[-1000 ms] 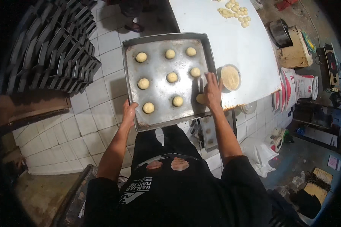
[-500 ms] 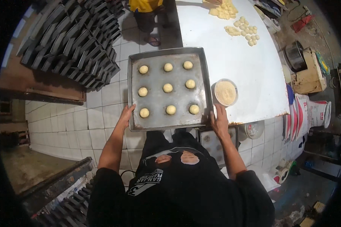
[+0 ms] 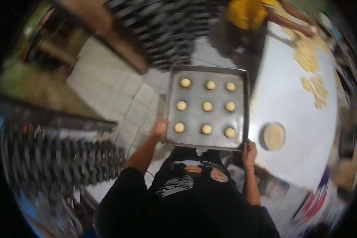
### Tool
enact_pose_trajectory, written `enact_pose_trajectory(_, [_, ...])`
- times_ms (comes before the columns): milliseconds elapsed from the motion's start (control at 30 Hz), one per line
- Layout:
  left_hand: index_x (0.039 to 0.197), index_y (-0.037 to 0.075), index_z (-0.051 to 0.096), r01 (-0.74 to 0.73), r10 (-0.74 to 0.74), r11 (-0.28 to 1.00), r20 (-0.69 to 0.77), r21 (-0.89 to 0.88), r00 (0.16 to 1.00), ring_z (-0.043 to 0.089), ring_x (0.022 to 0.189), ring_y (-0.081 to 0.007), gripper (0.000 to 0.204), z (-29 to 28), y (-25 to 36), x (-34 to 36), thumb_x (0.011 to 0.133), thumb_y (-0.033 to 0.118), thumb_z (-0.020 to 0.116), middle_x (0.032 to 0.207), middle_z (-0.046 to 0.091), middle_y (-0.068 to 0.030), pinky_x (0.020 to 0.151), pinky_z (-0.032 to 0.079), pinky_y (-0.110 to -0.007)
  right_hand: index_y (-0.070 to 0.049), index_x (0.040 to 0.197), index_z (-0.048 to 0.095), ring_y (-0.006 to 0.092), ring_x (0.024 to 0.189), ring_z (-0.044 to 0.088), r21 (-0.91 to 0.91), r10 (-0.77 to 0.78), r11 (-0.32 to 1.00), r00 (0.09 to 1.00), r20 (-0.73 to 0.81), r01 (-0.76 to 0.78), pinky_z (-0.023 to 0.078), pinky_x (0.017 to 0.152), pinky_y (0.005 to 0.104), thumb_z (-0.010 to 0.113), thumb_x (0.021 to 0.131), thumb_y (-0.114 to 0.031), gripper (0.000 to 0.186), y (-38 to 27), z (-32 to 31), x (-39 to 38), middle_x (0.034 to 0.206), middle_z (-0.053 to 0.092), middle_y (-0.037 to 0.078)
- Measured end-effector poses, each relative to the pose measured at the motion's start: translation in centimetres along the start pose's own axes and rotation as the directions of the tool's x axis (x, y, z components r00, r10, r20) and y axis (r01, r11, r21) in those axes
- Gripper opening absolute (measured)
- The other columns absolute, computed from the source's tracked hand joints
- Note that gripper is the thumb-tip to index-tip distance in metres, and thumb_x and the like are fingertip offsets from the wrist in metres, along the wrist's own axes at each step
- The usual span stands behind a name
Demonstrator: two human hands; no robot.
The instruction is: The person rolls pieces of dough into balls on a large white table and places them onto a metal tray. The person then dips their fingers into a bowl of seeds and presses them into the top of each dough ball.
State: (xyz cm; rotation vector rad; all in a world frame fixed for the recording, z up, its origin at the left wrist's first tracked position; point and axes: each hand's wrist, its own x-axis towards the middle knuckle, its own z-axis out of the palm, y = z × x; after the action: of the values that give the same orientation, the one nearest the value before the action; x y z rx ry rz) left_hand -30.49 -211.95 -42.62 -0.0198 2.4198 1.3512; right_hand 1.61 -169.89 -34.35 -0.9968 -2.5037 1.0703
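A square metal baking tray (image 3: 194, 139) is held out level in front of my body. Round pale dough balls, such as the middle one (image 3: 207, 106), sit on it in evenly spaced rows. My left hand (image 3: 161, 127) grips the tray at its near left corner. At the near right corner my right hand (image 3: 249, 152) is closed on the rim. Both hands' far fingers are hidden under or behind the tray. A round tub of pale crumbs (image 3: 274, 136) stands on the white table (image 3: 297, 162), just right of the tray.
Flattened dough (image 3: 306, 55) and smaller dough pieces (image 3: 316, 92) lie at the table's far end, where a person in a yellow shirt (image 3: 248, 14) reaches over. Dark stacked trays (image 3: 162, 31) rise beyond my tray; another stack (image 3: 63, 158) is at left. Tiled floor (image 3: 107, 79) lies between.
My view has turned left, so the surroundings appear rotated and blurred. Both hands still hold the tray, which now sits farther right in the picture. More of the other person's arms shows.
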Motion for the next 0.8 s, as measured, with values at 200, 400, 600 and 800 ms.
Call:
enact_pose_trajectory(200, [0.109, -0.007, 0.068, 0.323, -0.336, 0.936, -0.076, -0.140, 0.939, 0.065, 0.089, -0.0265, 0.038, 3.6, 4.0, -11.7, 0.082, 0.019, 0.062, 0.097, 0.069, -0.0137, 0.081, 0.052, -0.040, 0.003, 0.128, 0.064, 0.0304, 0.102, 0.067, 0.360, 0.133, 0.916, 0.982, 0.137, -0.175, 0.051, 0.094, 0.0374, 0.057, 0.104, -0.022, 0.036, 4.6, -3.9, 3.9, 0.113, 0.069, 0.021])
enact_pose_trajectory(400, [0.107, -0.004, 0.069, 0.283, -0.447, 0.801, -0.214, -0.527, 0.868, 0.065, 0.082, -0.0216, 0.031, 8.4, -5.4, -18.2, 0.084, 0.015, 0.060, 0.094, 0.069, -0.0095, 0.070, 0.053, -0.038, 0.000, 0.137, 0.061, 0.0393, 0.121, 0.061, -0.233, 0.014, 0.965, 0.864, 0.504, 0.120, 0.044, 0.108, 0.0460, 0.057, 0.103, -0.032, 0.047, 12.4, -9.0, 6.9, 0.128, 0.066, 0.022])
enact_pose_trajectory(600, [0.104, -0.004, 0.062, 0.365, -0.733, 0.568, -0.251, -0.738, 0.632, 0.062, 0.076, -0.0243, 0.022, 9.0, -13.3, -13.6, 0.086, 0.009, 0.058, 0.087, 0.064, -0.0107, 0.068, 0.053, -0.042, -0.008, 0.147, 0.052, 0.0363, 0.145, 0.040, -0.670, -0.134, 0.596, 0.878, 0.460, 0.443, 0.015, 0.122, 0.0661, 0.063, 0.094, -0.046, 0.066, 15.5, -11.2, 2.8, 0.148, 0.054, 0.013])
enact_pose_trajectory(800, [0.113, -0.007, 0.058, 0.309, -0.781, 0.510, -0.283, -0.803, 0.556, 0.063, 0.088, -0.0303, 0.034, 10.0, -28.9, -5.4, 0.085, 0.013, 0.059, 0.096, 0.063, -0.0175, 0.077, 0.054, -0.046, -0.008, 0.147, 0.051, 0.0404, 0.135, 0.049, -0.875, 0.024, 0.366, 0.937, 0.349, 0.316, 0.022, 0.118, 0.0678, 0.068, 0.094, -0.039, 0.063, 11.7, -10.4, 3.6, 0.144, 0.056, 0.018])
